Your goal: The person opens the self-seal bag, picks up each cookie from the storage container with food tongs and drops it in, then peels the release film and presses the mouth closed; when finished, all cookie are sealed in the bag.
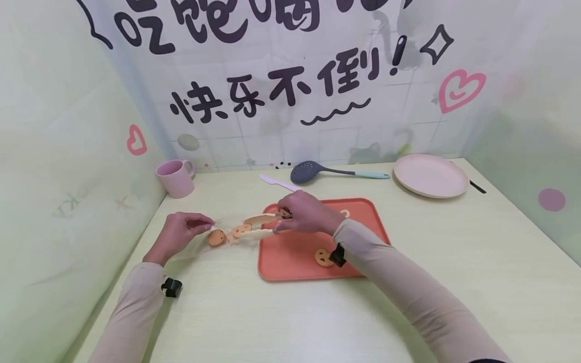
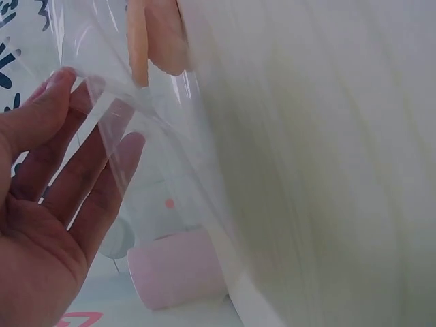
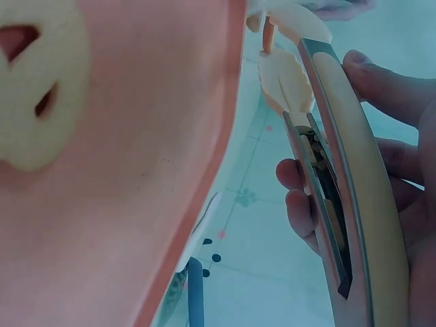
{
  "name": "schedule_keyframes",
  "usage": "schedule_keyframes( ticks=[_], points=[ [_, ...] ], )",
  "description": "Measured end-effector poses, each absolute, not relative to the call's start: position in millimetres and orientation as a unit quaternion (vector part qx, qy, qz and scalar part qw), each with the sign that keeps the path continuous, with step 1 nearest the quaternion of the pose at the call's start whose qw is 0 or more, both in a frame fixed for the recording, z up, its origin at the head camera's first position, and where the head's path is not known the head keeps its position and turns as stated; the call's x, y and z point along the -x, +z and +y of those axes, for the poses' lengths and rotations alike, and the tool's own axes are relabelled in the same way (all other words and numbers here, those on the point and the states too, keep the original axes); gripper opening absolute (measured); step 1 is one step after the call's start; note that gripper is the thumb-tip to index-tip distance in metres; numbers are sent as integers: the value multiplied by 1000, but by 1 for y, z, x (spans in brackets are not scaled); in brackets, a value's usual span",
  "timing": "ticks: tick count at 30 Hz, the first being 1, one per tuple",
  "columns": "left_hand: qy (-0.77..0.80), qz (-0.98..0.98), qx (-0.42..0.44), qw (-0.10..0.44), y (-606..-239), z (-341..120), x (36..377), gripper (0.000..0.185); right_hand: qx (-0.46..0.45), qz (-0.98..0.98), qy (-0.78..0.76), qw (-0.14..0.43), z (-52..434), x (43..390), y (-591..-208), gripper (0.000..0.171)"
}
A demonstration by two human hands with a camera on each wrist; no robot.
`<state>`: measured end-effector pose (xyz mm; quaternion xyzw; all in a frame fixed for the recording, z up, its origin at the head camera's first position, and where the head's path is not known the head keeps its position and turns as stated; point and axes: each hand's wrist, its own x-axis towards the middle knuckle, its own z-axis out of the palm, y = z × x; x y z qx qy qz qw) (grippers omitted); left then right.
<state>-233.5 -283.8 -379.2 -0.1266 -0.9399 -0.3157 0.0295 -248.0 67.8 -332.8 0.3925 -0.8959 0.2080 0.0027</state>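
My left hand (image 1: pixel 178 231) pinches the edge of a clear plastic bag (image 2: pixel 88 41) between thumb and fingers. Round orange-tan cookies (image 1: pixel 217 237) show through the film beside my fingertips. In my right hand (image 1: pixel 306 213) are tongs (image 3: pixel 354 163) with cream-coloured handles and scalloped tips, pointing left toward the bag. A smiley-face cookie (image 1: pixel 241 231) sits at the tong tips, by the bag's mouth. Under my right hand lies a red-orange tray (image 1: pixel 290 259), with one smiley cookie (image 1: pixel 323 257) near its front and another (image 1: pixel 345 214) farther back.
A pink mug (image 1: pixel 176 180) stands at the back left, by the wall. Along the back lie a lilac knife (image 1: pixel 276 182), a dark slotted spoon (image 1: pixel 305 172) with a light-blue handle, and a pink plate (image 1: pixel 428 176). A black handle (image 1: pixel 477 187) sticks out beside the plate.
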Motion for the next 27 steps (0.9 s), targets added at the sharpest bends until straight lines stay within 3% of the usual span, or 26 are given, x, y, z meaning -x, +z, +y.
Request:
schedule_keyframes(
  ticks=[15, 27],
  points=[
    [-313, -941, 126, 26, -377, -280, 232, 17, -412, -884, 222, -4, 66, 248, -335, 46],
    [-322, -936, 136, 33, -375, -281, 229, 15, -414, -884, 216, 12, 36, 249, -342, 29]
  ],
)
